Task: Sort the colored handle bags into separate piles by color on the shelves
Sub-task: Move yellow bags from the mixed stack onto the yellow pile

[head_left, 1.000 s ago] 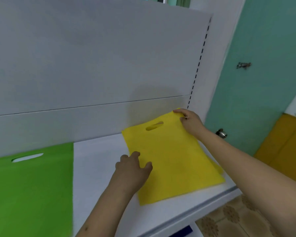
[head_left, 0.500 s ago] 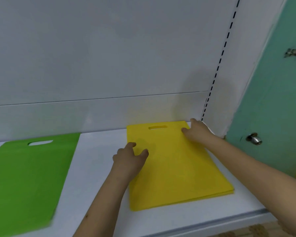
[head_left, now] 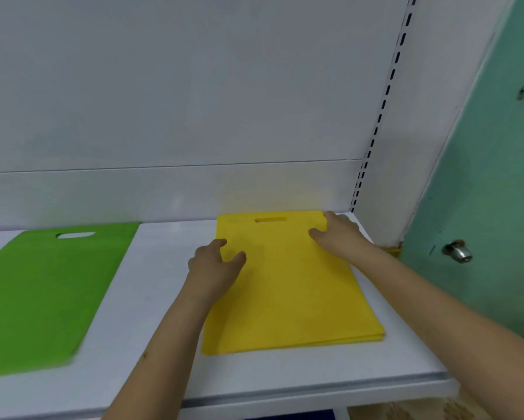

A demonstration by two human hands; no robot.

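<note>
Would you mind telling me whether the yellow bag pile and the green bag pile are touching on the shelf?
Apart. The head view shows a bare white strip of shelf between the green bag pile and the yellow bag pile.

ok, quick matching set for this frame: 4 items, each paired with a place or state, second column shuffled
Items:
1. green bag
2. yellow bag pile
3. left hand
4. right hand

Place or state:
A. presses the pile's far right corner
B. rests on the pile's left edge
C. lies flat at the left of the shelf
D. lies at the shelf's right end, cut-out handle toward the back panel

Pairs: 1-C, 2-D, 3-B, 4-A
</note>
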